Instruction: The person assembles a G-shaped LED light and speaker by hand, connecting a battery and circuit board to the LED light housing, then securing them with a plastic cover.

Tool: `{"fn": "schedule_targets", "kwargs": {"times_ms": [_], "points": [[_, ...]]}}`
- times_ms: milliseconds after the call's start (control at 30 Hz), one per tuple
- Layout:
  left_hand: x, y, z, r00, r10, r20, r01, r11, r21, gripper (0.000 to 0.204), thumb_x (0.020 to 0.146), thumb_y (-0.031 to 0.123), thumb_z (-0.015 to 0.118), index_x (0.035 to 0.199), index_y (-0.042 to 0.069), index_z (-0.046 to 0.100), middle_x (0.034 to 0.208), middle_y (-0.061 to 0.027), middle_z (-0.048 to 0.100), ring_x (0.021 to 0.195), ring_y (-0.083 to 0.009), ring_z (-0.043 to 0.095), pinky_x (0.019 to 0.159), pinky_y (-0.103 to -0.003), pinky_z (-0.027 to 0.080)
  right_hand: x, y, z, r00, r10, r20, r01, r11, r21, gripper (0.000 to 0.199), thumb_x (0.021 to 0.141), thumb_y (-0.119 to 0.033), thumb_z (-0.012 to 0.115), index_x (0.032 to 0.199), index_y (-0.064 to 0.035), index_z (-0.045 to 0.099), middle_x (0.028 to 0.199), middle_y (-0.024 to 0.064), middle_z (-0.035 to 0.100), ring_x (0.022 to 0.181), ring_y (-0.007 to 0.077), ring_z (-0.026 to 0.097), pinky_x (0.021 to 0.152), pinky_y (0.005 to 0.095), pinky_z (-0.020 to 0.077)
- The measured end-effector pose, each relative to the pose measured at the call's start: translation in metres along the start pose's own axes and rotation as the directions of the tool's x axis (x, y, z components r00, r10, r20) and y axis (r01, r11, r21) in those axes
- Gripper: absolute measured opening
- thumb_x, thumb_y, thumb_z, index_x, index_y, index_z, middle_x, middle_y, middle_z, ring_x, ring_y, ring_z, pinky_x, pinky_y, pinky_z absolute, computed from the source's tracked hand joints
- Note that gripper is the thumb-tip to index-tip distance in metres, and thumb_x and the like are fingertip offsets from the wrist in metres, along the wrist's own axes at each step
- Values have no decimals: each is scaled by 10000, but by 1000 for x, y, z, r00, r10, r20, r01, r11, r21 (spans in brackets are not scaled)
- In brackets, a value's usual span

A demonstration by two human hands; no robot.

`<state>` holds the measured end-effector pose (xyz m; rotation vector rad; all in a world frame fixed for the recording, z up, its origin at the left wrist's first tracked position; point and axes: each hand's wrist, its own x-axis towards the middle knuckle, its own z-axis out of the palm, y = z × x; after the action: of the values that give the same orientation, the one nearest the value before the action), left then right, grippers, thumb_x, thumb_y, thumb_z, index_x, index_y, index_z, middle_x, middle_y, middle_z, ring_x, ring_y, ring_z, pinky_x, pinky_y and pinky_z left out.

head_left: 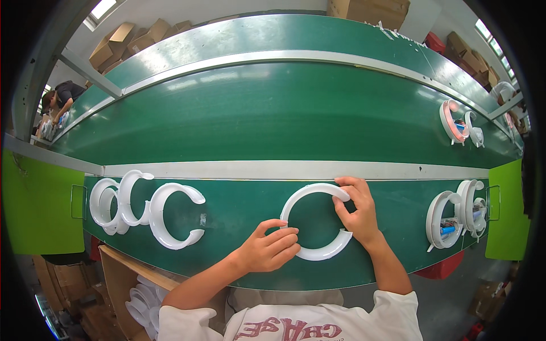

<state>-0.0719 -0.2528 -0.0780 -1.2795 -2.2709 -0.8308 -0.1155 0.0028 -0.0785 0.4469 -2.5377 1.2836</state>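
Observation:
A glossy white C-shaped ring (pixel 325 252) lies in front of me on the green work surface (pixel 244 202), its gap facing right. My right hand (pixel 359 210) pinches the ring's upper end between thumb and fingers. At the ring's left side, my left hand (pixel 269 246) has its fingers curled around the rim, covering part of it. To the left stands a group of similar white rings, the nearest one (pixel 161 219) opening to the right. On the right are more white rings (pixel 435 219); a blue cylindrical part (pixel 447 230) shows inside one.
A pale metal rail (pixel 296 169) separates my surface from a wide green belt (pixel 256 113) carrying more ring parts (pixel 446 122) far right. Green panels (pixel 42 210) flank both sides. A cardboard box (pixel 122 284) below left holds white pieces. Another person (pixel 65 94) works far left.

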Motion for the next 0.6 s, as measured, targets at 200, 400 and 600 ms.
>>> {"fn": "schedule_targets", "kwargs": {"times_ms": [200, 400, 600], "points": [[2, 1, 0, 1000, 0, 11, 0, 1000, 8, 122, 813, 103, 713, 879, 112, 611, 923, -13, 621, 947, -148, 652, 997, -399, 435, 0, -1, -2, 1000, 20, 17, -20, 1000, 16, 137, 778, -8, 692, 902, -20, 637, 1135, 82, 645, 960, 291, 574, 781, 371, 486], [7, 6, -1, 1000, -2, 9, 2, 1000, 11, 125, 812, 105, 713, 885, 110, 611, 923, -11, 620, 941, -146, 651, 998, -398, 436, 0, -4, -9, 1000, 15, 19, -15, 1000, 9, 135, 780, -8, 688, 904, -16, 635, 1126, 86, 644, 942, 292, 571, 777, 374, 484], [3, 1, -3, 1000, 4, 11, -4, 1000, 10, 122, 815, 99, 708, 890, 108, 612, 921, -10, 619, 942, -146, 649, 1000, -396, 436, 1, -4, -1, 1000, 2, 15, -2, 1000, -8, 145, 776, -6, 685, 910, -14, 629, 1111, 100, 644, 934, 297, 571, 780, 375, 482]]}}
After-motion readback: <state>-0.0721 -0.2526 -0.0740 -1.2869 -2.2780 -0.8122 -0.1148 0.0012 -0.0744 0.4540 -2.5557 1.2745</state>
